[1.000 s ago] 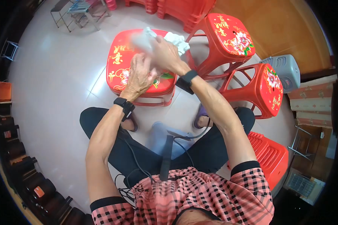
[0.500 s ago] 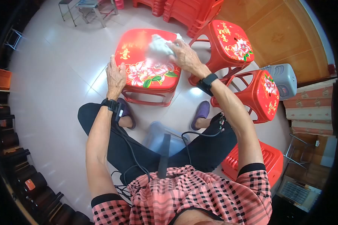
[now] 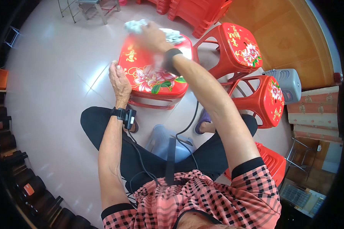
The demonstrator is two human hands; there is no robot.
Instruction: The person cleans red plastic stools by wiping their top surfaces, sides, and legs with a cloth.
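Observation:
A red plastic stool (image 3: 145,68) with pink flowers and gold lettering on its seat stands in front of me. My left hand (image 3: 120,82) grips the left edge of this stool, fingers bent along its side. Over the far part of the seat, my right hand (image 3: 152,37) is blurred by motion and closed on a white-and-pale-green cloth (image 3: 135,26). The cloth spreads out on both sides of the hand, partly past the seat's far edge. Its middle is hidden under my fingers.
Two matching red stools, one upright (image 3: 240,45) and one tilted in view (image 3: 269,101), stand at the right. Behind them is a grey plastic stool (image 3: 288,86). Stacked red stools (image 3: 197,13) stand at the back. A cable (image 3: 141,162) hangs across my lap.
My right hand has swept the cloth left and away from me across the seat. My left hand has slid slightly down the stool's left edge. The view has shifted a little.

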